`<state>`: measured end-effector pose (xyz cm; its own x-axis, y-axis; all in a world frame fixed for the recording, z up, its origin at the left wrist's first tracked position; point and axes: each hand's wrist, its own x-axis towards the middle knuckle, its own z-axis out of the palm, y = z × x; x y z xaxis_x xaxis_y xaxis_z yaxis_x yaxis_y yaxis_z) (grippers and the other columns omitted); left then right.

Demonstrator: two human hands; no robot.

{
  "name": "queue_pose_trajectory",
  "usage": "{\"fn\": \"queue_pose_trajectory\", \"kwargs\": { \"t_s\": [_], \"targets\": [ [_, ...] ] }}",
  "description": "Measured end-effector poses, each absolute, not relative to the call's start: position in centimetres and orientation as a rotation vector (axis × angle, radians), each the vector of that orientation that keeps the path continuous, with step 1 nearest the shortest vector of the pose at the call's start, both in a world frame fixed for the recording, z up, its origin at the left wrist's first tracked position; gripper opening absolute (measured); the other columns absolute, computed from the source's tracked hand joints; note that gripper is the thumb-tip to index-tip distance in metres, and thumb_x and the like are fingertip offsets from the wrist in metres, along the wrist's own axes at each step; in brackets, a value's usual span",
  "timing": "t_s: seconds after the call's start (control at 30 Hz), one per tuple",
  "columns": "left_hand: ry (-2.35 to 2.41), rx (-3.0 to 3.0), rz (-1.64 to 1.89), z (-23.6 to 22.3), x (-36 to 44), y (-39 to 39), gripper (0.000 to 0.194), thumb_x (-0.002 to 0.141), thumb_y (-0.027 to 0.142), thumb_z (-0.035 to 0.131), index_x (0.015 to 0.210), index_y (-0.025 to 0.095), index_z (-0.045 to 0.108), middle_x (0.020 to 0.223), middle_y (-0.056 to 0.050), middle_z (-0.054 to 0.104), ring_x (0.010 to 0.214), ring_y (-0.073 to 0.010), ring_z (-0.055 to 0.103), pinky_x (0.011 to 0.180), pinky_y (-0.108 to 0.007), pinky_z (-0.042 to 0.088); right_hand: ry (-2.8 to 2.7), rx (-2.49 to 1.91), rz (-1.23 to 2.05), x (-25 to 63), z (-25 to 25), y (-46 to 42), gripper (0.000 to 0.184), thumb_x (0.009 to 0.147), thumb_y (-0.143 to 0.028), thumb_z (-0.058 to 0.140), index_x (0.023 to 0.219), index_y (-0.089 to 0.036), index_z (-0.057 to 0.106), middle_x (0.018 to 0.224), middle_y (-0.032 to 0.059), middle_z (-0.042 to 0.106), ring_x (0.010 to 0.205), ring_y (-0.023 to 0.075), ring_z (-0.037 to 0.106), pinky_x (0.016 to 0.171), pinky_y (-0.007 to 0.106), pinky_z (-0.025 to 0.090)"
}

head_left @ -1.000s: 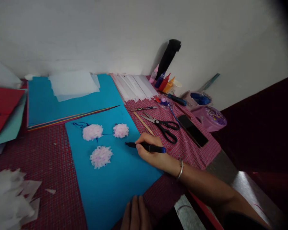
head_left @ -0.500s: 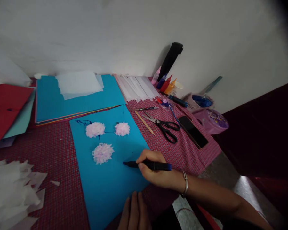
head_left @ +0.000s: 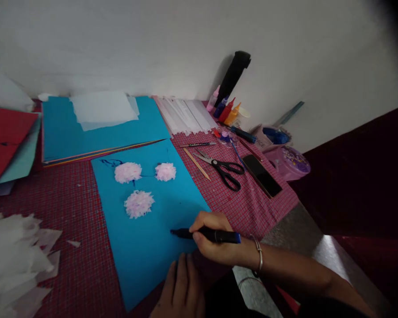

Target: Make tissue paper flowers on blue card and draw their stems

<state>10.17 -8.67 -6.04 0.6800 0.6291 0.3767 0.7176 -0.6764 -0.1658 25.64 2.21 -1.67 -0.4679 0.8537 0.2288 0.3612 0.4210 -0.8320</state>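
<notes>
the right hand (head_left: 215,240) is curled around a black marker (head_left: 207,234), pinching its barrel between thumb and fingers; the marker lies nearly level, its tip pointing left and resting on or just above the near part of a blue paper sheet (head_left: 146,247), though whether the tip touches cannot be told; a metal bangle (head_left: 259,258) circles the right wrist; the left hand (head_left: 181,291) lies flat with its fingers together and stretched out, pressing the near edge of the same blue sheet, just below the marker; the sheet lies on a tabletop (head_left: 69,212) covered in red checked cloth; three pink-white tissue pompoms (head_left: 139,203) sit on the far half of the sheet, two side by side and one nearer, with thin dark blue lines by the upper two; beyond it lies a stack of coloured paper (head_left: 99,132) topped by pale tissue sheets (head_left: 102,108); a heap of white tissue scraps (head_left: 13,260) lies at the left edge; right of the sheet are black-handled scissors (head_left: 223,168), a wooden stick (head_left: 196,163), a dark phone (head_left: 262,175), and small glue bottles (head_left: 227,110) near the wall.
</notes>
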Motion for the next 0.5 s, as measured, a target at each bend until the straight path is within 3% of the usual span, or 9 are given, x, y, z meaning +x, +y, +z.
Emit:
{"fn": "queue_pose_trajectory", "kwargs": {
  "t_s": [0.1,0.2,0.23,0.37,0.5],
  "targets": [
    [-1.023,-2.684,-0.501,-5.4,9.4,-7.8,0.034,0.093,0.023,0.035,0.102,0.016,0.067,0.104,-0.007,0.071,0.097,-0.0217,0.065,0.085,-0.036,0.048,-2.043,-0.980,0.903,25.8,-1.8,1.8,0.009,0.074,-0.013,0.053,0.075,-0.021,0.059,0.062,-0.0029,0.061,0.052,0.0096,0.055,0.051,0.020,0.042],
    [-1.115,-2.962,-0.413,-2.3,7.5,-5.2,0.031,0.088,0.012,0.038,0.090,0.023,0.067,0.086,-0.001,0.071,0.076,-0.0174,0.066,0.065,-0.028,0.051,-2.049,-0.981,0.885,25.7,-1.6,1.7,0.008,0.075,-0.015,0.052,0.074,-0.021,0.058,0.062,-0.0024,0.061,0.052,0.0095,0.055,0.050,0.021,0.041],
    [-1.252,-3.052,-0.162,-0.9,6.8,-4.1,0.035,0.085,0.005,0.036,0.085,0.024,0.066,0.077,0.000,0.068,0.066,-0.0179,0.065,0.060,-0.030,0.051,-2.052,-0.989,0.895,25.6,-1.6,1.7,0.008,0.075,-0.015,0.052,0.073,-0.021,0.058,0.062,-0.0024,0.061,0.051,0.0094,0.055,0.050,0.021,0.041],
    [-1.784,-2.848,0.745,3.1,4.9,-0.5,0.050,0.079,-0.005,0.022,0.091,0.017,0.065,0.085,-0.010,0.068,0.076,-0.0283,0.069,0.059,-0.039,0.052,-2.077,-0.984,0.902,25.7,-1.8,1.5,0.004,0.078,-0.019,0.054,0.076,-0.021,0.058,0.064,-0.0027,0.062,0.053,0.0097,0.054,0.052,0.022,0.041],
    [-1.865,-2.953,0.853,2.9,4.5,0.6,0.046,0.082,-0.002,0.022,0.098,0.015,0.062,0.090,-0.012,0.071,0.078,-0.0299,0.071,0.062,-0.040,0.052,-2.114,-0.973,0.838,26.1,-2.1,0.6,0.005,0.079,-0.020,0.055,0.081,-0.022,0.059,0.065,-0.0028,0.062,0.054,0.0103,0.054,0.055,0.024,0.042]
  ]
}}
